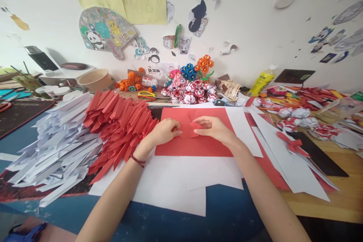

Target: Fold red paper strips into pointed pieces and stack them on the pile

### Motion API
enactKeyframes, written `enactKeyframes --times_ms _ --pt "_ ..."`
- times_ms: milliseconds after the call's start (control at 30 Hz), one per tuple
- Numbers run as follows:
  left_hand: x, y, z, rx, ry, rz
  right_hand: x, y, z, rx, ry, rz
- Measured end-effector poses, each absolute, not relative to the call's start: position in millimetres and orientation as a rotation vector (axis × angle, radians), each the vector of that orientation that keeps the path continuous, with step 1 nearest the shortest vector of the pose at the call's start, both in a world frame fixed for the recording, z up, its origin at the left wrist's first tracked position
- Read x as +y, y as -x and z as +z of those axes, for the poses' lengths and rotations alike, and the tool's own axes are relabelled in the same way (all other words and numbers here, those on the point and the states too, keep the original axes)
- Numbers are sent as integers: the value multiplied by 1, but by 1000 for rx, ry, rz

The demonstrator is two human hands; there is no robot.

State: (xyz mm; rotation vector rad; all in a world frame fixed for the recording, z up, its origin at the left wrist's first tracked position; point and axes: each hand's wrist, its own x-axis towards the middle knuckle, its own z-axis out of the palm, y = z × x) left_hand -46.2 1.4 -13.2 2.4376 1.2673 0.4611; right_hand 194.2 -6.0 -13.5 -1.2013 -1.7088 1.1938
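Observation:
A small folded red paper piece (188, 128) is held between my two hands, above a flat red sheet (195, 150). My left hand (167, 131) pinches its left side between thumb and fingers. On the other side my right hand (211, 127) has thumb and fingers closed on its right edge. The paper's exact shape is hard to tell, red against red. White sheets (167, 185) lie beneath the red sheet and stick out towards me.
Piled folded strips, white (65, 136) and red (121, 121), lie at the left. Red-white paper flowers (190, 96) and yellow-handled scissors (146, 95) are behind. A yellow bottle (261, 81), more sheets and a red bow (293, 144) are at the right.

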Motion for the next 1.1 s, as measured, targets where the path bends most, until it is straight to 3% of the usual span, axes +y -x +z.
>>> enactKeyframes --times_ms 533,1100 --pt "4 29 -29 1339 -2366 768 -1 -191 -28 -1989 1376 566" --pt "14 24 -42 1341 -2396 880 7 -193 -40 -2016 1226 467"
